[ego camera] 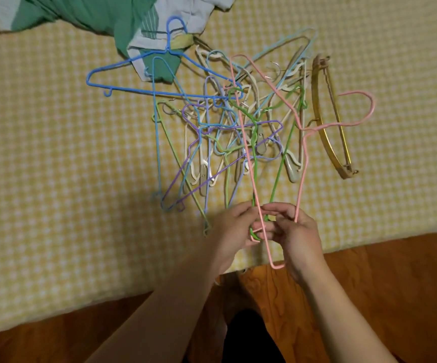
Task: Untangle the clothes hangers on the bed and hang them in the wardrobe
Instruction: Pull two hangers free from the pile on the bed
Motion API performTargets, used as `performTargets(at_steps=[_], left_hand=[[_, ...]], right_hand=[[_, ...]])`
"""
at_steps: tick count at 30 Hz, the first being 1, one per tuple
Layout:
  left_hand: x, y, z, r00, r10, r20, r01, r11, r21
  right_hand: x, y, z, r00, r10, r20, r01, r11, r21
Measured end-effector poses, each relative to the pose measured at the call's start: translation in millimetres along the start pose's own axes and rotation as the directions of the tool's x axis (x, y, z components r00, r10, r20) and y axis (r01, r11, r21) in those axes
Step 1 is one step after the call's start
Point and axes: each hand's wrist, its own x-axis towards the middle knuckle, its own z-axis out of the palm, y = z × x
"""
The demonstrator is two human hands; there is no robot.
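Observation:
A tangle of several coloured wire and plastic hangers (227, 132) lies on the bed with the yellow checked cover (55, 179). A pink hanger (301, 163) stretches from the pile to the bed's near edge, its hook at the right. A green hanger (277, 179) runs beside it. My left hand (231, 229) pinches the green hanger's end and touches the pink wire. My right hand (297, 231) grips the pink hanger's near corner. A blue hanger (133, 89) lies at the pile's upper left, a gold-brown one (327, 132) at its right.
Green and white striped cloth (102, 17) is bunched at the top of the bed, partly under the blue hanger. An orange-brown floor or fabric (395, 284) shows below the bed's near edge. No wardrobe is in view.

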Motion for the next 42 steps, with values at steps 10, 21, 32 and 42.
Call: performTargets(at_steps=[10,21,32,42], left_hand=[[14,-2,5,0.987,0.007,-0.159,0.0,0.999,0.047],[20,-4,16,0.932,0.108,-0.346,-0.051,0.984,0.172],[31,-23,-4,0.925,0.088,-0.37,-0.046,0.992,0.121],[28,-14,12,0.956,-0.086,-0.281,0.033,0.982,-0.189]], right_hand=[[11,17,10,0.944,-0.159,-0.288,0.107,0.977,-0.186],[-3,36,45,0.847,-0.321,-0.424,0.247,0.944,-0.22],[41,2,9,0.949,-0.315,0.014,0.273,0.797,-0.539],[28,-13,29,0.894,-0.406,0.191,0.416,0.589,-0.693]])
